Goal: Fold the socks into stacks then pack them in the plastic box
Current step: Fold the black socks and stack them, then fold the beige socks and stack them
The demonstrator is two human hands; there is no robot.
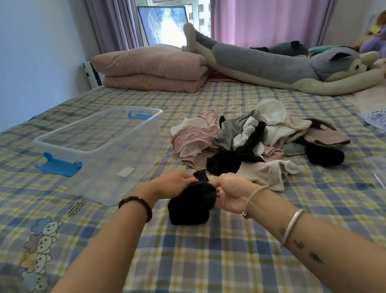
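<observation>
Two bare forearms reach in from the bottom edge of the frame, the left one wearing a dark bead bracelet (137,206) at the wrist and the right one a silver bangle (291,225). They meet just below the middle of the frame over a black sock (189,207) that lies bunched on the checked bed (202,267). The left hand (174,184) rests on the sock's upper edge with its fingers curled over the fabric. The right hand (232,195) is closed in a fist and pinches the sock's right side. Just above and to the right of the hands, a loose pile of socks (258,133) in black, white, grey, pink and beige spreads across the sheet, and its nearest pieces lie close to the right hand. To the left of the pile, in the middle left of the frame, stands the clear plastic box (131,130), lid off, with a blue latch (58,166) folded down at its near end; nothing shows inside it. In the upper middle, a folded pink quilt (153,70) sits at the far end of the bed. A long grey plush toy (298,65) stretches from it toward the upper right, in front of purple curtains (266,3).
</observation>
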